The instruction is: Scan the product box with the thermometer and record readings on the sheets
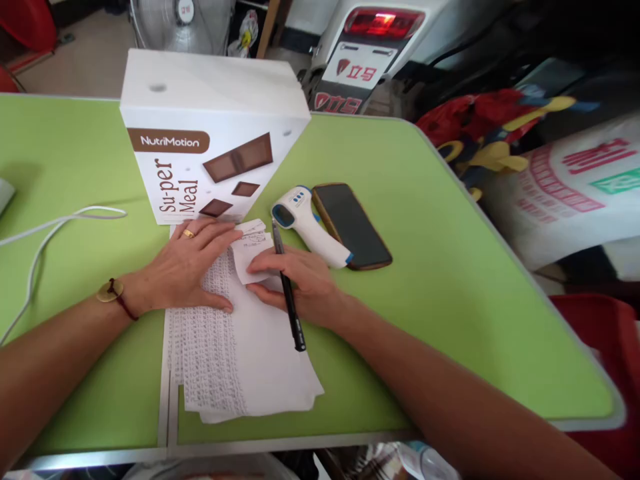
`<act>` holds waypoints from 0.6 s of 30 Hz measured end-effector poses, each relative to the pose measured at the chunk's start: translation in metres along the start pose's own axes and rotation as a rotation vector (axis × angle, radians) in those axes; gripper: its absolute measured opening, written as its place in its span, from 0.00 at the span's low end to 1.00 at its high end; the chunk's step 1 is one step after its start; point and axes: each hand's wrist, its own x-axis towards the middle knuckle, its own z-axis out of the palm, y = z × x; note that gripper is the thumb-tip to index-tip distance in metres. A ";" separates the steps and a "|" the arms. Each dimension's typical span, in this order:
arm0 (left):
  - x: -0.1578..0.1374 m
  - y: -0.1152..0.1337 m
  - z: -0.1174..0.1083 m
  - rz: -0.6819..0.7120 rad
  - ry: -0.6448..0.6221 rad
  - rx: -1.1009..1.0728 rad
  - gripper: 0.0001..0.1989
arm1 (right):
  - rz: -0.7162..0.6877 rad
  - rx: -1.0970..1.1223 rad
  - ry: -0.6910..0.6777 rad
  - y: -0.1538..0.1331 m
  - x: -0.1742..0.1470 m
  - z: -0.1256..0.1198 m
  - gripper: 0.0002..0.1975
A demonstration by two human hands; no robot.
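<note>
My left hand (187, 270) lies spread over a stack of paper sheets (273, 363), its thumb apart from the fingers. Rows of small handwriting cover the stack's left part, and its right part is blank. A black pen (289, 293) sits among the fingers of my right hand (313, 283), its tip pointing away from me. Thumb and fingers of that hand also pinch the edge of a small paper slip (244, 257), which lies on top of the stack. My left fingertips touch the slip's upper left side.
A white NutriMotion box (215, 90) stands behind the papers on the green table (440, 300). Right of the papers lie an infrared thermometer (323, 243) and a dark phone (355, 227). A white cable (43, 250) runs along the left. Beyond the table is a scooter's rear (370, 40).
</note>
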 end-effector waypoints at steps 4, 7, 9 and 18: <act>0.000 -0.001 0.000 0.002 0.002 0.014 0.52 | -0.034 -0.017 0.000 0.001 0.000 0.000 0.08; 0.000 0.000 0.000 0.013 0.016 0.016 0.52 | -0.059 -0.029 0.012 0.001 0.000 0.000 0.08; 0.000 0.000 0.000 0.018 0.019 0.013 0.53 | -0.054 -0.034 0.020 0.001 0.000 0.000 0.08; 0.001 0.002 -0.001 -0.009 0.093 0.021 0.50 | 0.142 -0.207 0.239 0.011 -0.004 0.006 0.10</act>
